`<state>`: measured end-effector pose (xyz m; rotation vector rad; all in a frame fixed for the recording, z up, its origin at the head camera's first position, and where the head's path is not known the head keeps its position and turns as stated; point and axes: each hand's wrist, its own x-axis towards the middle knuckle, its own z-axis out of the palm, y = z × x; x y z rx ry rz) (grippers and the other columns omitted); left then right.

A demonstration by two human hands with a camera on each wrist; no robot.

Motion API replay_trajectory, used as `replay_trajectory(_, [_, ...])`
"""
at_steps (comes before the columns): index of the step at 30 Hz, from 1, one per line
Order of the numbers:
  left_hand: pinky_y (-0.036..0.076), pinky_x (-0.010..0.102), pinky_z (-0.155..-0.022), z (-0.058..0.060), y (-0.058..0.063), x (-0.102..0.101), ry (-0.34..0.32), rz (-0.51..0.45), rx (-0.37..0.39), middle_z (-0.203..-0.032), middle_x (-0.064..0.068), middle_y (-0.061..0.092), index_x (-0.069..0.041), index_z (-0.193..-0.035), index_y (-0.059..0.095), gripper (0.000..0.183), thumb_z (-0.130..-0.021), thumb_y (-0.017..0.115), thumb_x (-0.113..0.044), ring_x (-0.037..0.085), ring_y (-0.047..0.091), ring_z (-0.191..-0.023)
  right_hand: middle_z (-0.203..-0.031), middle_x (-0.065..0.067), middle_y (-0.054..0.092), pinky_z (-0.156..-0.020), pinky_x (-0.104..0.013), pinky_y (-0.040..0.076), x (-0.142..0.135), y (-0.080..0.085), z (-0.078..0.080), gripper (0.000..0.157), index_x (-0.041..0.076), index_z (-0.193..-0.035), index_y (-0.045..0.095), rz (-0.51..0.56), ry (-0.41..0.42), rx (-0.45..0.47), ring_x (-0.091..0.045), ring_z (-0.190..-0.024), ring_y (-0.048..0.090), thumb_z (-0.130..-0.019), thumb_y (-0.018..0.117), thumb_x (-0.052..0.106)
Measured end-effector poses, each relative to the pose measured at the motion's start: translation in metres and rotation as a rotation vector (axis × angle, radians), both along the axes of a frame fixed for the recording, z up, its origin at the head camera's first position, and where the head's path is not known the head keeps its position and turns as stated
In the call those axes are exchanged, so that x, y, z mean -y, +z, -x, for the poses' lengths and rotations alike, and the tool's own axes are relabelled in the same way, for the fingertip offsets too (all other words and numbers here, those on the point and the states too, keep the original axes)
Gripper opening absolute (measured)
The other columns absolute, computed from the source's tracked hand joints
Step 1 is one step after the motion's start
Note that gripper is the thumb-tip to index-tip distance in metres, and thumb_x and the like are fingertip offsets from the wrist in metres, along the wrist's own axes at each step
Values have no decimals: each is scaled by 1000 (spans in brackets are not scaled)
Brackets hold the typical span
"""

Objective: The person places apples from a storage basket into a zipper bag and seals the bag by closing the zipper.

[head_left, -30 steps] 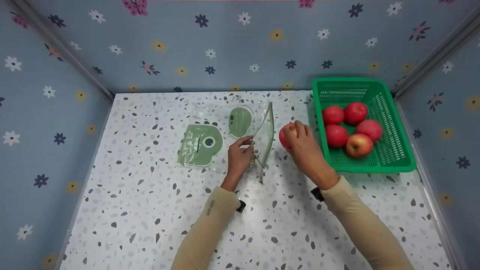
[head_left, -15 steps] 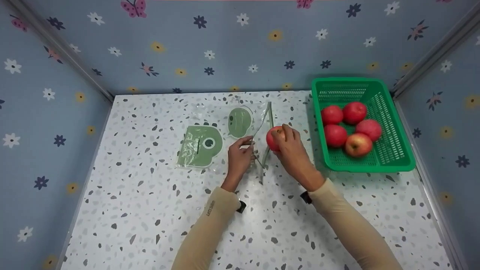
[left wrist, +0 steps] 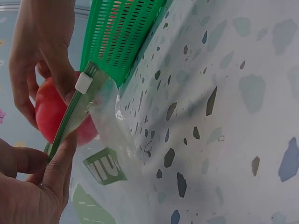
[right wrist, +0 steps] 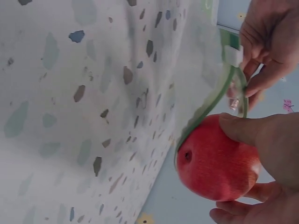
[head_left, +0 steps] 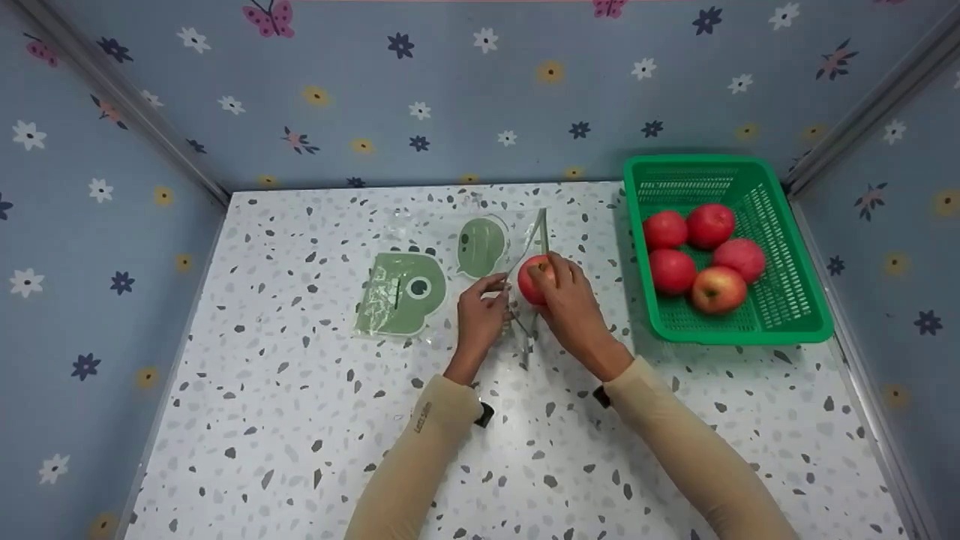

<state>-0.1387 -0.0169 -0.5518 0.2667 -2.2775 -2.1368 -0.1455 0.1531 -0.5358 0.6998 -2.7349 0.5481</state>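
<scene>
A clear zip bag (head_left: pixel 386 259) with green dinosaur print lies flat on the table, its green-edged mouth spread apart on the right. My left hand (head_left: pixel 480 321) pinches the upper lip of that mouth between thumb and fingers. In my right hand (head_left: pixel 576 315) is a red apple (head_left: pixel 531 281), gripped by thumb and fingertips at the bag's opening. The left wrist view has part of the apple (left wrist: pixel 49 109) behind the clear film, below the green zip strip. A white slider (left wrist: pixel 83 83) sits near one end of the strip. In the right wrist view, the strip (right wrist: pixel 205 109) touches the apple's side.
To the right stands a green plastic basket (head_left: pixel 739 336) holding several red apples (head_left: pixel 718 290). The speckled white table (head_left: pixel 285 435) meets flower-patterned walls (head_left: pixel 450 90) at the back and both sides.
My right hand has carried the apple leftward from beside the basket to the bag's mouth. My left hand has stayed in place, still pinching the bag's lip.
</scene>
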Motion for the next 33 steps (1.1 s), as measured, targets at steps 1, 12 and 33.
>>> replay_trajectory(1, [62, 28, -66, 0, 0, 0, 2, 9, 2, -113, 16, 70, 0, -129, 72, 27, -103, 64, -1, 19, 74, -82, -147, -29, 49, -99, -63, 55, 1, -1, 1, 62, 9, -138, 56, 3, 6, -6, -52, -128, 53, -85, 88, 2])
replay_trajectory(12, [57, 24, -61, 3, 0, -2, 30, 37, 22, -113, 15, 71, -2, -127, 73, 26, -102, 66, -4, 21, 74, -81, -147, -29, 50, -102, -63, 53, 5, -22, 10, 59, 10, -140, 58, 60, 18, -4, -51, -131, 53, -88, 84, -1])
replay_trajectory(33, [62, 28, -67, 0, -2, -3, 19, -6, 8, -116, 17, 68, 2, -128, 71, 27, -103, 64, -3, 20, 73, -84, -151, -30, 51, -106, -63, 51, 7, -44, 23, 56, 11, -140, 66, 151, 100, 109, -52, -134, 53, -89, 85, 2])
